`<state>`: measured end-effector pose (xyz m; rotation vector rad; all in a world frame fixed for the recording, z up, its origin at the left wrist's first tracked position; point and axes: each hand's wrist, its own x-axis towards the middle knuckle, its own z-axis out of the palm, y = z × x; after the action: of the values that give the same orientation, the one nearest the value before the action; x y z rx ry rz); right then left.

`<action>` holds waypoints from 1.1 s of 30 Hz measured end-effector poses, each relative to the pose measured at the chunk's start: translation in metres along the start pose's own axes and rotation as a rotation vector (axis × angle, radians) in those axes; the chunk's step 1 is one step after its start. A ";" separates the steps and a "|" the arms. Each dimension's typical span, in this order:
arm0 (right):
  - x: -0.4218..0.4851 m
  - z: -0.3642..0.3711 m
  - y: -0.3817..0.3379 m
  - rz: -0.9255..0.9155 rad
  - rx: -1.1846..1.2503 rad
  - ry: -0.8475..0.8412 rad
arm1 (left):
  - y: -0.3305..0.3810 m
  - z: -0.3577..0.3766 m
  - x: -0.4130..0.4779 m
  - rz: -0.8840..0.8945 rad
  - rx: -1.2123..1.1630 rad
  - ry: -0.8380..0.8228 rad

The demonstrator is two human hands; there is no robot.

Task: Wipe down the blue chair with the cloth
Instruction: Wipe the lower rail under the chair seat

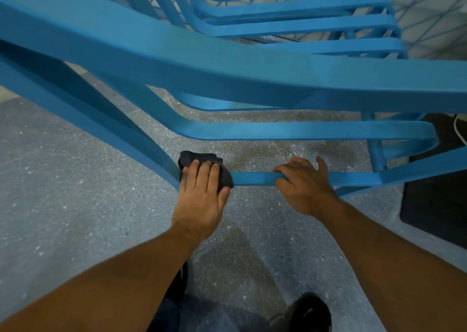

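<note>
The blue chair (227, 64) fills the upper half of the head view, seen from above and behind, its slatted back and seat running away from me. A low blue crossbar (255, 179) runs between its rear legs near the floor. My left hand (202, 192) presses a dark grey cloth (199, 161) against the left end of that crossbar, where it meets the leg. My right hand (303, 182) grips the same crossbar farther right, fingers curled over its top.
Speckled grey floor (63, 192) lies under and around the chair. A dark mat or box (434, 200) sits at the right, with a white cable (458, 129) above it. My black shoes (310, 314) show at the bottom edge.
</note>
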<state>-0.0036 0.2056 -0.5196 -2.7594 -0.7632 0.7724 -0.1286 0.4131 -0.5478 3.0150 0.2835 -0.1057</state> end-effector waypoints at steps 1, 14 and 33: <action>0.000 0.000 0.000 0.000 0.001 -0.001 | -0.001 0.003 -0.004 -0.020 -0.018 0.034; 0.004 0.003 0.003 0.004 -0.020 -0.007 | -0.008 -0.024 0.041 0.089 0.269 -0.210; 0.002 0.004 0.003 -0.010 -0.017 0.029 | 0.001 -0.009 0.021 -0.038 0.150 -0.053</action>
<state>-0.0034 0.2038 -0.5250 -2.7728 -0.7812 0.7255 -0.1068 0.4169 -0.5407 3.1491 0.3430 -0.2200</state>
